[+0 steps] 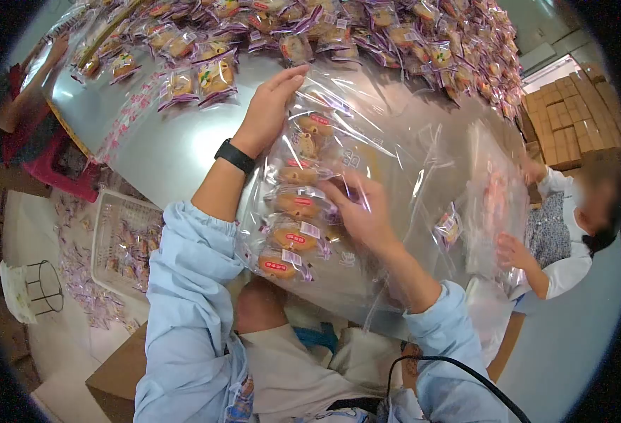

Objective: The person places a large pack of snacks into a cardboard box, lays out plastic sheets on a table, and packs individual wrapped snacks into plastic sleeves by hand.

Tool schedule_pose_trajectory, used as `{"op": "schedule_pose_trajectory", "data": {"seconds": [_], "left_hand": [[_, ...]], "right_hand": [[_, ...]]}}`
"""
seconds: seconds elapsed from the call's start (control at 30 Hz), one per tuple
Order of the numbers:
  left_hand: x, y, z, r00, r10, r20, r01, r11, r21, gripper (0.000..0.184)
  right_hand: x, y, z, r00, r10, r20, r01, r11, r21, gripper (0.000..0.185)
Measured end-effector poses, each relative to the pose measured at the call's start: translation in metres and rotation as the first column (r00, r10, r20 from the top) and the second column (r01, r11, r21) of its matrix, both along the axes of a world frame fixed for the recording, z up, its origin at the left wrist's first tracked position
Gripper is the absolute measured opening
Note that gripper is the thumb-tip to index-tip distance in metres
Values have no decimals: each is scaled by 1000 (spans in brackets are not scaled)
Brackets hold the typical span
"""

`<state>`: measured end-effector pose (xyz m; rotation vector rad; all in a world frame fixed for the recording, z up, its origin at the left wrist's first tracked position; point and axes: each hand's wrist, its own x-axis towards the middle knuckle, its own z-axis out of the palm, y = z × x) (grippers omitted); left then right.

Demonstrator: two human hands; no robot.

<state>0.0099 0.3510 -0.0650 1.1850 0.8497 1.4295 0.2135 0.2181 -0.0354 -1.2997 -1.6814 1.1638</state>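
Observation:
A large clear plastic bag (402, 166) lies across the metal table in front of me, with a row of wrapped cookies (296, 204) along its left side. My left hand (271, 109), a dark watch on its wrist, curls round the bag's upper left edge beside the top of the row. Part of its fingers is behind the film. Inside the bag, my right hand (363, 208) reaches to the middle of the row, thumb and fingers closed against the packets. Glare and slight blur partly hide its fingertips.
A big heap of wrapped cookies (409, 35) covers the table's far side. Right of me, a co-worker (553, 225) handles clear bags (490, 190). A single packet (448, 227) lies nearby. At left are a white crate (99, 240), a pink stool (60, 166) and another person's arm (32, 92).

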Motion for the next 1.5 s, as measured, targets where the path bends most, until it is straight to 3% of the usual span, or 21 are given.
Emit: {"op": "schedule_pose_trajectory", "data": {"seconds": [0.07,0.1,0.17,0.23,0.3,0.4,0.53,0.63,0.73,0.8,0.87,0.93,1.03,1.17,1.27,1.37,1.47,1.5], "left_hand": [[-3,-3,7,1000,-21,-9,21,999,-28,44],[-6,-5,10,999,-42,-16,41,998,-46,45],[-1,-7,13,999,-41,21,42,998,-56,45],[2,-8,12,995,25,101,-20,999,-47,41],[-3,-6,7,998,16,67,-14,1000,-21,41],[-2,1,-2,999,10,31,-11,1000,22,42],[-4,-3,2,999,1,32,0,1000,-23,46],[-6,-3,4,996,-48,69,52,997,-50,48],[-5,-1,3,994,-48,102,54,996,-65,49],[-7,1,3,996,-58,75,62,996,-61,51],[-8,2,1,996,-66,55,69,996,-54,52],[-9,3,0,998,-58,36,59,997,-38,52],[-9,4,-3,997,-57,48,59,997,-44,52],[-6,-7,12,998,-25,56,30,996,-81,51],[-7,-4,8,998,-27,56,31,996,-85,50],[-9,0,5,999,-38,27,39,997,-65,49],[-16,2,-2,998,-32,48,33,999,-33,47],[-20,2,1,1000,20,7,-20,997,-73,45]], "right_hand": [[-6,8,-2,976,137,167,-172,961,217,37],[-8,7,1,983,104,152,-118,989,88,31],[0,2,-17,998,-10,-68,16,996,86,26],[16,-11,-20,997,-36,-67,38,998,39,21],[38,-33,5,988,31,149,-22,998,-60,17],[39,-42,15,940,300,162,-294,954,-63,12],[8,-42,-1,912,183,366,-250,957,144,14],[17,-44,15,864,226,450,-406,841,357,13],[71,-66,39,827,29,561,-318,847,425,12],[111,-87,50,790,-197,581,-128,873,470,9],[144,-107,58,712,-450,539,131,839,527,8],[182,-112,53,568,-632,527,540,769,341,27],[205,-92,43,433,-616,658,571,752,329,55],[199,-74,24,518,-551,654,607,776,173,76],[194,-71,31,571,-584,577,545,795,266,76],[211,-79,32,654,-711,258,530,674,514,76],[220,-119,59,670,-741,-52,740,659,136,74],[230,-138,61,693,-690,-210,690,719,-87,73]]}}
